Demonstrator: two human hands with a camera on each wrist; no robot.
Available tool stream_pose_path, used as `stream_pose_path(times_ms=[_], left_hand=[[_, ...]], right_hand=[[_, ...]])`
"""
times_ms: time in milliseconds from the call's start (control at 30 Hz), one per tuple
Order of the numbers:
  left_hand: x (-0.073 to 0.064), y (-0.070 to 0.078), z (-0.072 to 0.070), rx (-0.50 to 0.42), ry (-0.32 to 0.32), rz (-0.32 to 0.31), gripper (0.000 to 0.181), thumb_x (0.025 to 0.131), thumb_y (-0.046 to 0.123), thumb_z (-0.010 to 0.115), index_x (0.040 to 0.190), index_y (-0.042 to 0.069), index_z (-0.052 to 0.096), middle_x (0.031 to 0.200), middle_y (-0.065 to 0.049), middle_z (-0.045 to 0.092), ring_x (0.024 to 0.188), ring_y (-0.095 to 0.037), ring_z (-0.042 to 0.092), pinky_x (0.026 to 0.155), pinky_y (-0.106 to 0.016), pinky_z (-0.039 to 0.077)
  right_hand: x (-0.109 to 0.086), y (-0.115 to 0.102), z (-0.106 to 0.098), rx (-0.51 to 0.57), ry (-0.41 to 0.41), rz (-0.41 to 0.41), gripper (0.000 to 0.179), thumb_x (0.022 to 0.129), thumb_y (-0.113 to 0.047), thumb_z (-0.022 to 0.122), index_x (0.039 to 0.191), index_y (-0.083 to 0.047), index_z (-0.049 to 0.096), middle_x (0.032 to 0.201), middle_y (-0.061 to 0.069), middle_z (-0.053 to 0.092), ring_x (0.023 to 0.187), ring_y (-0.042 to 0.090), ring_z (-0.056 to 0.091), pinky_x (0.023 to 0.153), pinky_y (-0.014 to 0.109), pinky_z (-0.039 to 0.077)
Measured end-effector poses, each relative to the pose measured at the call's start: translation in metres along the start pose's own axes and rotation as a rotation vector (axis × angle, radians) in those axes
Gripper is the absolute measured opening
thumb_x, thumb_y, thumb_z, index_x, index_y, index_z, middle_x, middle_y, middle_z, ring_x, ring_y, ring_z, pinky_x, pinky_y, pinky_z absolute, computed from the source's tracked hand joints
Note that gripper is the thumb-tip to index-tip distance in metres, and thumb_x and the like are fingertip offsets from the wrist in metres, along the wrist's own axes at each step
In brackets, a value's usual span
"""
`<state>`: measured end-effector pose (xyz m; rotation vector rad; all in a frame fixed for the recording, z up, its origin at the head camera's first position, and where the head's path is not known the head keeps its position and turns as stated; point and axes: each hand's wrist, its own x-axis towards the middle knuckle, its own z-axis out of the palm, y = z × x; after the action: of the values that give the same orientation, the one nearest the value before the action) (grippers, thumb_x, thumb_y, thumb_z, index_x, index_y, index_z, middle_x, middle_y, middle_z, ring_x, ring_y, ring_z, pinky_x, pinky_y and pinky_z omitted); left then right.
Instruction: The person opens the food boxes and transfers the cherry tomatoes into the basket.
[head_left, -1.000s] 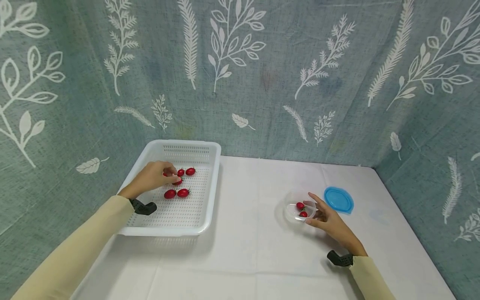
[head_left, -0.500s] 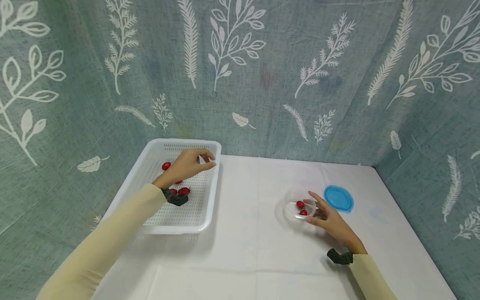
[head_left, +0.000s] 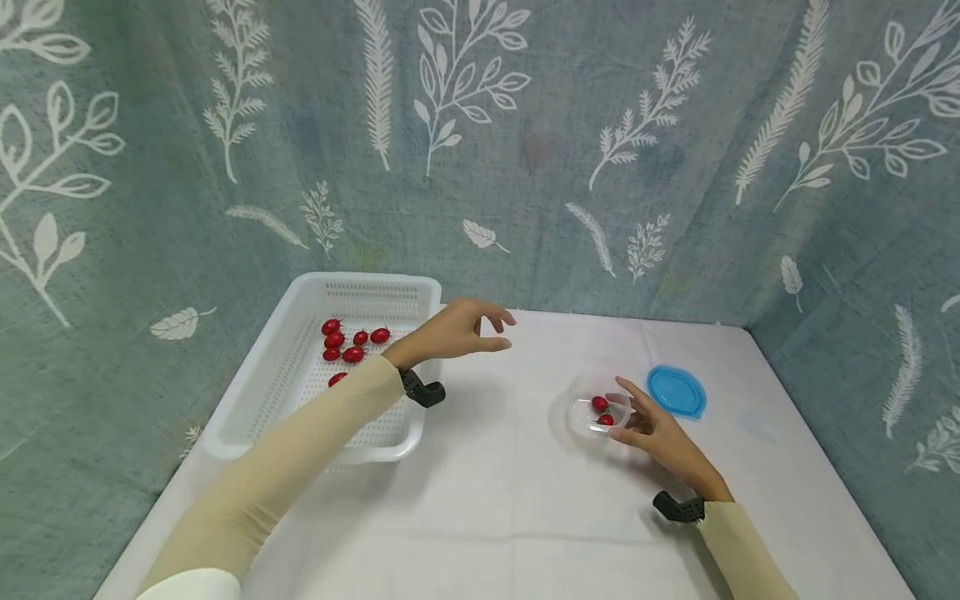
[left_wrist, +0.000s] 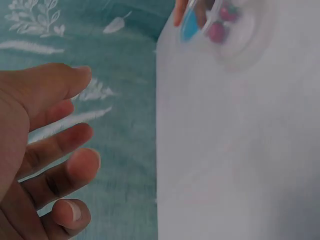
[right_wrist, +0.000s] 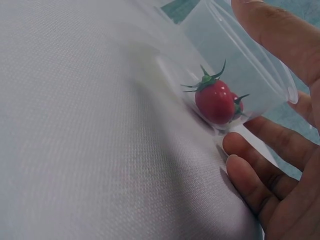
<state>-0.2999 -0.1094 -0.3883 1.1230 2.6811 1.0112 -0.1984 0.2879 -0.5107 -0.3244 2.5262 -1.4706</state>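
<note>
My left hand (head_left: 459, 329) is over the white tablecloth, just right of the basket. In the left wrist view, its thumb and loosely bent fingers stand apart with nothing visible between them. My right hand (head_left: 656, 429) holds the side of a clear plastic cup (right_wrist: 270, 75), thumb and fingers around its wall. Two red cherry tomatoes (right_wrist: 214, 101) with green stems lie at the cup's bottom. Several more cherry tomatoes (head_left: 353, 354) lie in the white perforated basket (head_left: 431, 287) at left; my left forearm hides part of it.
A blue lid (head_left: 677, 390) lies on the white tablecloth (head_left: 570, 517) behind and right of the cup. Green-grey curtain (head_left: 540, 233) with white leaf prints borders the table at the back and both sides.
My left hand has left the basket and moved right, out over the tablecloth. Tomatoes that it covered now show. The right hand and cup stay in place.
</note>
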Motion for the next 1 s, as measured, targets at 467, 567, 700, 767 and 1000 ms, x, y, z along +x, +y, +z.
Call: stream_pose_path(times_ms=[467, 567, 700, 767, 1000], left_hand=[[0.051, 0.043, 0.071, -0.059, -0.207, 0.121, 0.034, 0.095, 0.037, 0.076, 0.125, 0.022, 0.071, 0.107, 0.007, 0.070, 0.066, -0.014, 0.061, 0.066, -0.028, 0.052], [0.059, 0.048, 0.084, -0.054, -0.218, 0.140, 0.031, 0.096, 0.035, 0.075, 0.123, 0.020, 0.071, 0.109, 0.003, 0.071, 0.066, -0.013, 0.060, 0.066, -0.026, 0.051], [0.069, 0.058, 0.101, -0.031, -0.236, 0.166, 0.030, 0.097, 0.032, 0.074, 0.122, 0.017, 0.072, 0.110, -0.001, 0.073, 0.073, -0.010, 0.063, 0.070, -0.024, 0.051], [0.073, 0.064, 0.109, -0.007, -0.245, 0.172, 0.030, 0.097, 0.032, 0.074, 0.121, 0.014, 0.073, 0.108, 0.000, 0.073, 0.083, -0.007, 0.065, 0.074, -0.022, 0.051], [0.083, 0.073, 0.129, 0.051, -0.285, 0.195, 0.019, 0.098, 0.023, 0.073, 0.113, 0.013, 0.078, 0.099, 0.010, 0.073, 0.091, -0.004, 0.065, 0.076, -0.019, 0.051]], right_hand=[[0.006, -0.002, 0.003, 0.013, 0.003, 0.026, 0.091, 0.091, -0.036, 0.081, 0.164, -0.034, 0.026, 0.150, 0.018, 0.049, 0.104, 0.031, 0.059, 0.090, 0.042, 0.050], [0.006, -0.001, 0.003, 0.022, 0.000, 0.019, 0.091, 0.091, -0.034, 0.081, 0.163, -0.035, 0.027, 0.150, 0.017, 0.050, 0.103, 0.031, 0.059, 0.089, 0.041, 0.050], [0.005, -0.001, 0.001, 0.037, -0.003, 0.002, 0.090, 0.091, -0.031, 0.081, 0.163, -0.036, 0.027, 0.146, 0.018, 0.053, 0.101, 0.032, 0.060, 0.086, 0.039, 0.051], [0.003, -0.001, 0.000, 0.046, -0.007, -0.004, 0.089, 0.092, -0.030, 0.081, 0.163, -0.037, 0.027, 0.146, 0.018, 0.053, 0.101, 0.032, 0.060, 0.085, 0.037, 0.052], [0.001, 0.001, -0.002, 0.060, -0.011, -0.019, 0.088, 0.093, -0.027, 0.079, 0.163, -0.037, 0.027, 0.140, 0.020, 0.057, 0.101, 0.031, 0.061, 0.083, 0.035, 0.051]])
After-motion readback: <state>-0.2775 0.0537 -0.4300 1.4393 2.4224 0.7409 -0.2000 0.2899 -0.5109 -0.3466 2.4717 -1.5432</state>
